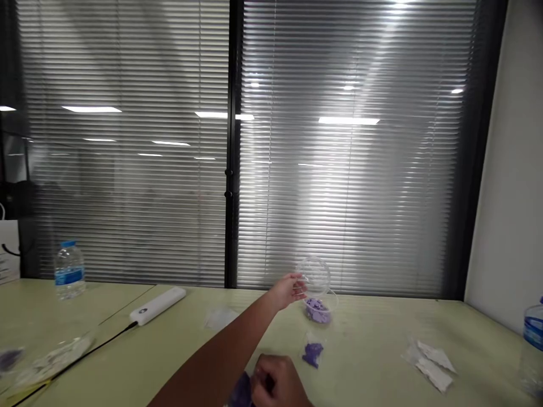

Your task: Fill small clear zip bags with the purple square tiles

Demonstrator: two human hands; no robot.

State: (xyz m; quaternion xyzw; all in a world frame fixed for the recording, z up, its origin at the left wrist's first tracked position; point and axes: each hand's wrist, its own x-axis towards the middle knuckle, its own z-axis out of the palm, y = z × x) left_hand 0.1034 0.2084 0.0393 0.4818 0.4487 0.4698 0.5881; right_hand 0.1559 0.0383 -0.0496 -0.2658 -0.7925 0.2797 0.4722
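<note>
Touching a clear domed plastic cup point(317, 280) of purple clay point(317, 312) on the counter point(373, 345), the left hand point(288, 291) has its fingers point(299, 286) slightly spread, while the right hand point(275, 384), cut off by the lower edge of the view, curls closed against a purple lump point(241, 391).

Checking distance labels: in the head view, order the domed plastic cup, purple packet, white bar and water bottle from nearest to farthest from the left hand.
1. Domed plastic cup, at the left hand's fingertips, to its right.
2. Purple packet, on the table below it.
3. White bar, leftward on the table.
4. Water bottle, far left.
</note>
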